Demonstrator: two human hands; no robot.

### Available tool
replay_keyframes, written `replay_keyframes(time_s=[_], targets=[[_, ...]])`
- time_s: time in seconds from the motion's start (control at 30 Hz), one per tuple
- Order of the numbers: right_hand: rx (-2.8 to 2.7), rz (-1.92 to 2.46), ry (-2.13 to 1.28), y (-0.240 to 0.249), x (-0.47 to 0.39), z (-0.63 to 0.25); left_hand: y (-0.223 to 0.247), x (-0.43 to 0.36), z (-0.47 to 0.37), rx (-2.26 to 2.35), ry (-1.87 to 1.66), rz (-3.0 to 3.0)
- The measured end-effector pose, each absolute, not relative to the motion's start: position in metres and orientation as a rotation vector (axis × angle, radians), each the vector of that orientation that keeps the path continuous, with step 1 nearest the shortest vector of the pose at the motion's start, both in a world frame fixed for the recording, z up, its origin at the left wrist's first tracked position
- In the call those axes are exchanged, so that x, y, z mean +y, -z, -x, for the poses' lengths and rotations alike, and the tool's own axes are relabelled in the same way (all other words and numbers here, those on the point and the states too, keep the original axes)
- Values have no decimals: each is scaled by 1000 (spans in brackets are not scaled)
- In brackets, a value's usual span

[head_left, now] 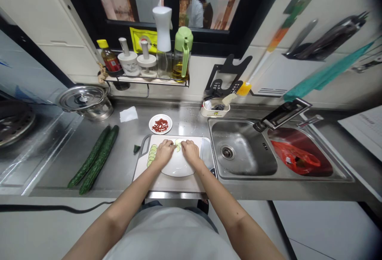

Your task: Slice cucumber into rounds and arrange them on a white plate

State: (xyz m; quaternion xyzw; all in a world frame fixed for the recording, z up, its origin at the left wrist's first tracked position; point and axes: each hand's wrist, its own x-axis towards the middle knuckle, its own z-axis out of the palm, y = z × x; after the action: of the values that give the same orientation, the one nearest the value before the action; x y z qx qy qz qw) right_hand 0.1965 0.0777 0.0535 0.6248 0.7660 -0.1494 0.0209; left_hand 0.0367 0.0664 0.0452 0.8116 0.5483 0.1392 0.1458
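Observation:
A white plate point(178, 166) lies on the cutting board point(155, 184), with a few thin cucumber slices point(178, 142) at its far edge. My left hand point(165, 151) is over the plate's left side, its fingers pinched at these slices. From the right, my right hand point(191, 151) reaches to the same slices with curled fingers; its fingertips are partly hidden. An overlapping row of cucumber slices point(151, 155) rests on the board left of my left hand. Along the board's right side lies a knife point(205, 150), partly covered by the plate and my arm.
Two whole cucumbers point(100, 160) and a lidded steel pot point(89, 102) stand left. Behind the board is a small plate of red pieces point(160, 124). A sink point(247, 160) with a red bag point(295, 158) is right. Bottles point(164, 49) line a wall shelf.

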Motion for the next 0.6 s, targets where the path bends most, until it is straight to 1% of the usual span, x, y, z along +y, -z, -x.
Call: replay_keyframes(time_s=[0.2,0.4,0.6], targets=[[2398,-1932,436,-55,78,-197,-44,67,-36,1575,-403,-2351],[2443,-1913,390,-59,74,-197,-45,66,-36,1604,-477,-2343],[2434,-1857,408,-59,71,-196,-46,69,-37,1587,-407,-2405]])
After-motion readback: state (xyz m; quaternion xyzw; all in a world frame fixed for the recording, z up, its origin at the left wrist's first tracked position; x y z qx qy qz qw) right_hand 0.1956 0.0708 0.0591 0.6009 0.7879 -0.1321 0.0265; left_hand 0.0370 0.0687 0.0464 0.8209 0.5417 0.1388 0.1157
